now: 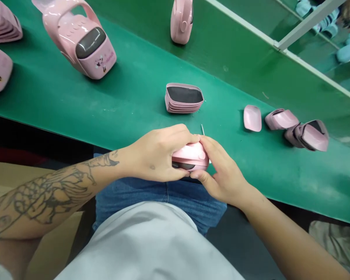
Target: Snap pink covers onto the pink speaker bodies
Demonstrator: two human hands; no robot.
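Observation:
Between my two hands, close to the bench's front edge, is a small rounded pink plastic casing (pixel 194 152) with a dark glossy window. My left hand (pixel 163 153) wraps its left end, thumb below and fingers over the top. From the other side, my right hand (pixel 218 169) grips the right end with thumb and fingers. The fingers hide much of the casing. A thin metal rod (pixel 202 129) sticks up behind my right fingers; the rest of it is hidden. Just beyond my hands, a stack of pink shells with dark insides (pixel 183 107) sits on the green bench (pixel 128 105).
Larger pink casings with handles (pixel 96 58) stand at the upper left, beside stacked pink shells (pixel 4 27). Another pink casing (pixel 181 27) is at the back. Rightward lie a pink cover (pixel 252 118) and stacked pink parts (pixel 312 136). A pale metal rail (pixel 309 70) crosses behind.

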